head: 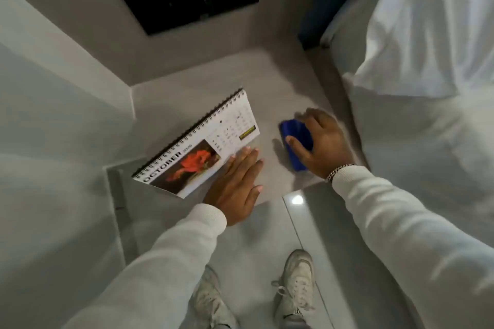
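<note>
Here, a calendar (197, 144) is lying on the counter (280, 83), one corner hanging past the edge. The left hand (235, 184) is pressing its near edge, fingers straight and together. Further right, the right hand (324, 141) is clamping its fingers on a blue cloth (294, 129) on the counter, beside the bed (427, 120).

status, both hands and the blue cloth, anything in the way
Left hand flat, touching the desk calendar. Right hand grips blue cloth on the tabletop. Calendar lies left of cloth, apart.
</note>
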### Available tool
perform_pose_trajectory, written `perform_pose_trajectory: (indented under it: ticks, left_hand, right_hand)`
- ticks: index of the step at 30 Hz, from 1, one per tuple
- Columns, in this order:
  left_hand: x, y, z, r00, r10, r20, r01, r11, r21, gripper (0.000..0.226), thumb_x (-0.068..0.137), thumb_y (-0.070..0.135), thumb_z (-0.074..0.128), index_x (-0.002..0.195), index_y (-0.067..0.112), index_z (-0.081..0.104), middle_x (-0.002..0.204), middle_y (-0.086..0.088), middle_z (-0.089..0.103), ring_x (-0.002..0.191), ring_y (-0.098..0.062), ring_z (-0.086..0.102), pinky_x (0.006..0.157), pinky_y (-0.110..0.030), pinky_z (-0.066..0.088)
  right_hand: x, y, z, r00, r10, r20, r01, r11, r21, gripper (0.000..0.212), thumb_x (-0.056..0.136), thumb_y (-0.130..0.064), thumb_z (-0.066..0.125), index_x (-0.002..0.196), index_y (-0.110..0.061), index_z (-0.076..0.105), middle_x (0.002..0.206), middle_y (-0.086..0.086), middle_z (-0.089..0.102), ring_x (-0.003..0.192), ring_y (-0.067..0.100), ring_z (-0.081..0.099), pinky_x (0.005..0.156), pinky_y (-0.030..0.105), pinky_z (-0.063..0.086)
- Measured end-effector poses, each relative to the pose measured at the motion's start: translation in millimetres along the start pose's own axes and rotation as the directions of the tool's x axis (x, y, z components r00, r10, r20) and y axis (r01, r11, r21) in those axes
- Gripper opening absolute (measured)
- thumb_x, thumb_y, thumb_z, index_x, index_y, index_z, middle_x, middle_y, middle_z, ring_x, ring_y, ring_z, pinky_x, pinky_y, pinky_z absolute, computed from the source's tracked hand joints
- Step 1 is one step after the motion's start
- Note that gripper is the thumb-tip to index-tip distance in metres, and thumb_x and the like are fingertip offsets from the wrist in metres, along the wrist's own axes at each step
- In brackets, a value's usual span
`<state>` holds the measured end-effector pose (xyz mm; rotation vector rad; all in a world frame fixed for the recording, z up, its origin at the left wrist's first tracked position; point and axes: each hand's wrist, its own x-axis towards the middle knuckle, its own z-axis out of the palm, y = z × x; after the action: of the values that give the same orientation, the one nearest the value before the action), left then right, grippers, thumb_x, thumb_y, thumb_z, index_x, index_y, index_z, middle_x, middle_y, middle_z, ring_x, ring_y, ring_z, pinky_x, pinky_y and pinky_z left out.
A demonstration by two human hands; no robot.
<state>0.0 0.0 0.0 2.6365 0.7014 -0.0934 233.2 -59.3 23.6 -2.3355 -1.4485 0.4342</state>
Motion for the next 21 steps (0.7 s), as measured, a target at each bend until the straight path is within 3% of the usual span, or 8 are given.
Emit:
perform_pose_trajectory:
  ticks: [4,11,16,21]
  left_hand:
    - [5,-15,36,0.999,0.037,0.013,-0.039,0.989,0.142,0.059,0.098,0.036,0.036,0.149,0.007,0.038,0.162,-0.014,0.032,0.152,-0.031,0.027,0.122,-0.052,0.027]
    - [5,-22,51,0.997,0.069,-0.017,-0.066,0.985,0.161,0.062,0.099,0.039,0.024,0.154,0.009,0.028,0.164,-0.010,0.028,0.155,-0.027,0.021,0.123,-0.051,0.022]
    - [6,-23,54,0.998,0.057,-0.022,-0.051,0.972,0.228,0.066,0.095,0.037,0.035,0.155,0.011,0.024,0.166,-0.009,0.024,0.155,-0.026,0.018,0.124,-0.049,0.020]
    - [11,-22,55,0.999,0.048,-0.026,-0.041,0.976,0.215,0.066,0.097,0.038,0.031,0.156,0.012,0.020,0.167,-0.008,0.021,0.156,-0.026,0.015,0.125,-0.047,0.017]
  right_hand:
    - [-1,16,38,0.998,-0.007,-0.070,-0.003,0.990,-0.139,0.060,0.081,-0.057,0.054,0.128,-0.020,0.051,0.140,0.013,0.046,0.133,0.034,0.038,0.105,0.050,0.034]
    - [-14,17,71,0.979,0.099,-0.180,-0.144,0.955,-0.258,0.063,0.084,-0.067,0.038,0.137,-0.033,0.037,0.153,0.011,0.030,0.139,0.043,0.023,0.106,0.059,0.025]
    - [-19,8,82,0.952,0.165,-0.256,-0.224,0.950,-0.219,0.059,0.087,-0.065,0.037,0.138,-0.034,0.037,0.154,0.014,0.028,0.133,0.044,0.030,0.106,0.057,0.027]
    - [-11,6,76,0.946,0.145,-0.289,-0.220,0.944,-0.246,0.054,0.087,-0.056,0.042,0.133,-0.028,0.042,0.147,0.018,0.037,0.122,0.043,0.042,0.093,0.052,0.037]
